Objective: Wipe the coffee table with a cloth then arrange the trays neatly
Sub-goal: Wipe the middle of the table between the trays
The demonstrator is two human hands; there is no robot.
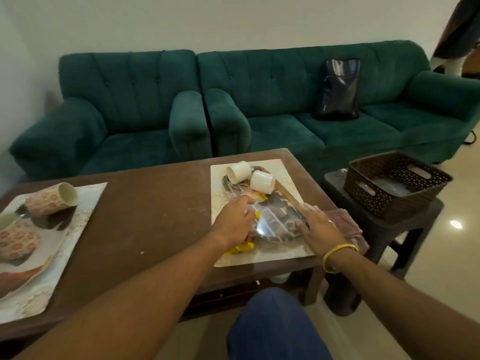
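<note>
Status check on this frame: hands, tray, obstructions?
Left hand grips steel tray, left rim. Right hand flat at right rim, over cloth. Two white cups tipped on tray.

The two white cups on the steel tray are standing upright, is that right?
Not quite. The two white cups are lying tipped on their sides, not standing upright. They are on the steel tray, as the head view shows.
</note>
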